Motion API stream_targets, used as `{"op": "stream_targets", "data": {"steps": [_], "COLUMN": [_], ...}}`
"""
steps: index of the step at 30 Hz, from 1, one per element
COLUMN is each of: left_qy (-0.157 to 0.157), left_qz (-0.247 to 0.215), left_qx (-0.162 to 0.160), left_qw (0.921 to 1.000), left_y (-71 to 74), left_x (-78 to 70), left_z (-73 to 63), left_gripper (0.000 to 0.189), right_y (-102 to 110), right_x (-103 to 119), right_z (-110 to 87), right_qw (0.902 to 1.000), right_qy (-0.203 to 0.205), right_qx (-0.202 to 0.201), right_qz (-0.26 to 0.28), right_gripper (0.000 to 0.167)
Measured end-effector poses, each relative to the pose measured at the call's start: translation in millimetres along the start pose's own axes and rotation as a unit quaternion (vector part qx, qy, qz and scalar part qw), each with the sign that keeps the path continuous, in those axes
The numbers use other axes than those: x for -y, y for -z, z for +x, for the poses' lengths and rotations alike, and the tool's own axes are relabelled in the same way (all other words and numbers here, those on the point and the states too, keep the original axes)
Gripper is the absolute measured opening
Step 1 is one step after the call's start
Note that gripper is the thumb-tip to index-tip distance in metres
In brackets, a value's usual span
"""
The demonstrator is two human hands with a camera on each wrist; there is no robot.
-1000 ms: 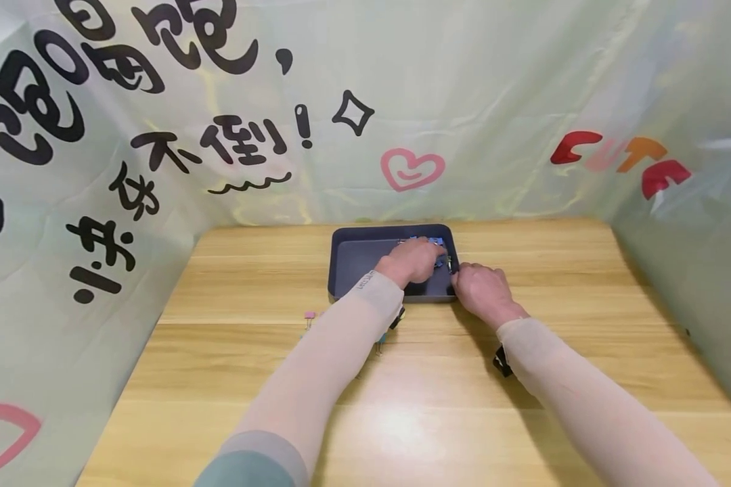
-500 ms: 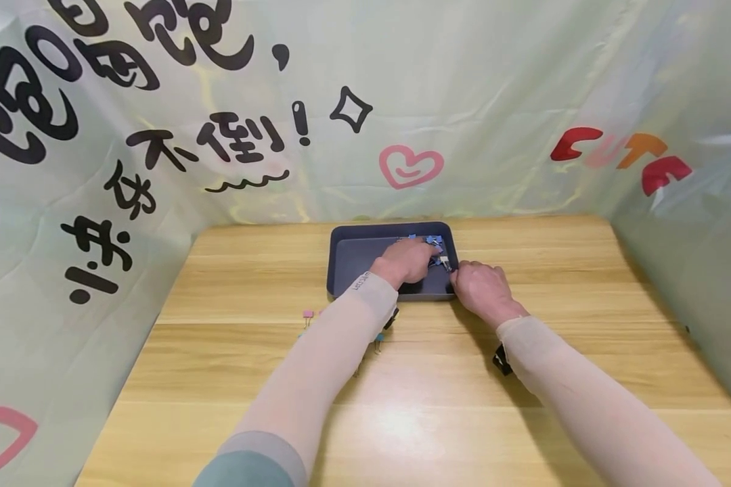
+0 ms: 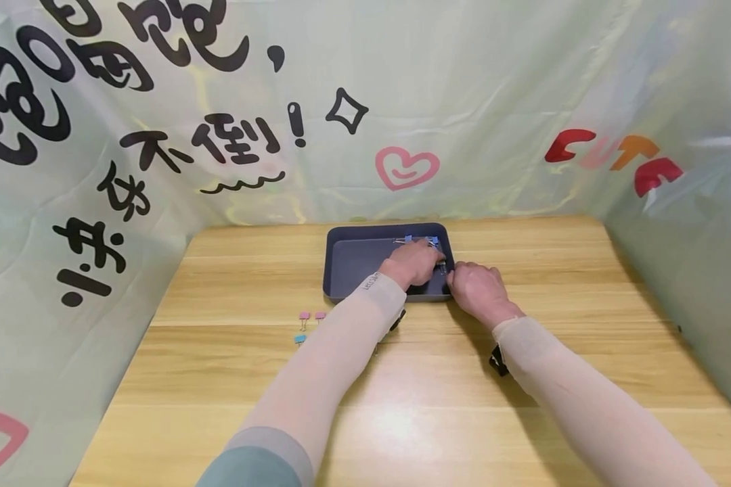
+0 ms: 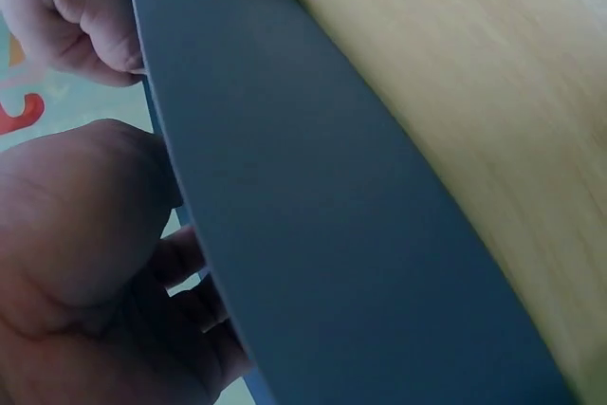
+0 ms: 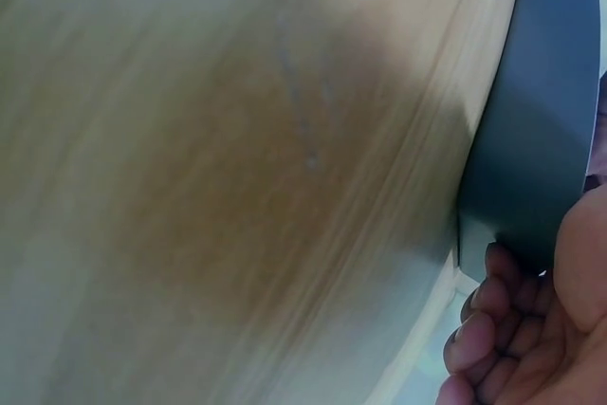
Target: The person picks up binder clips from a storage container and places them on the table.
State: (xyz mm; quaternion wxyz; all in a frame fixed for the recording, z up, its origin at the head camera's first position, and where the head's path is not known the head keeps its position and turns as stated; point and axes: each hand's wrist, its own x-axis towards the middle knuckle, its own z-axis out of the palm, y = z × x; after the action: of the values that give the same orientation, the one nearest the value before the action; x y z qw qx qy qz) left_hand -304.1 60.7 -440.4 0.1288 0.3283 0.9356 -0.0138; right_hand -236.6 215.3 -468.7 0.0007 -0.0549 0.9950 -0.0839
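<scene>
My left hand (image 3: 411, 262) reaches into a dark grey tray (image 3: 358, 264), its fingers low among several blue binder clips (image 3: 434, 241). A single binder clip (image 3: 442, 268) lies right at its fingertips near the tray's right wall; I cannot tell whether the fingers pinch it. In the left wrist view the tray's near wall (image 4: 275, 177) hides the fingertips. My right hand (image 3: 478, 291) holds the tray at its right front corner. The right wrist view shows its curled fingers (image 5: 471, 341) at the outside of the tray wall (image 5: 531, 120).
On the wooden table (image 3: 219, 379), left of the tray's front, lie pink binder clips (image 3: 304, 316) and a light blue binder clip (image 3: 300, 338), partly covered by my left sleeve (image 3: 323, 379). A printed cloth backdrop (image 3: 475, 101) stands behind and at both sides.
My left fingers drew back slightly, then reached toward the tray's right wall again. The clip by that wall has shifted and turned. The right hand stays on the tray corner.
</scene>
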Motion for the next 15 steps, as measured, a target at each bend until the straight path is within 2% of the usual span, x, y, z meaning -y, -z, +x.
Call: {"op": "stream_targets", "data": {"steps": [6, 10, 15], "left_qy": [-0.029, -0.044, -0.046], "left_qz": [-0.033, -0.051, -0.041], "left_qx": [-0.005, -0.002, 0.002], "left_qw": [0.999, 0.9977, 0.9981], "left_y": [-0.1, 2.3, 0.2], "left_x": [9.5, 13.2, 14.9], "left_z": [-4.4, -6.4, -9.4], "left_gripper": [0.036, 0.024, 0.007], "right_y": [-1, 1, 2], "right_x": [-1, -2, 0], "right_z": [1.1, 1.1, 0.4], "right_qw": [1.0, 1.0, 1.0], "right_qy": [0.006, 0.005, 0.002], "right_qx": [0.002, 0.003, 0.006], "right_qz": [-0.003, 0.0, 0.006], "right_gripper": [0.034, 0.035, 0.035]}}
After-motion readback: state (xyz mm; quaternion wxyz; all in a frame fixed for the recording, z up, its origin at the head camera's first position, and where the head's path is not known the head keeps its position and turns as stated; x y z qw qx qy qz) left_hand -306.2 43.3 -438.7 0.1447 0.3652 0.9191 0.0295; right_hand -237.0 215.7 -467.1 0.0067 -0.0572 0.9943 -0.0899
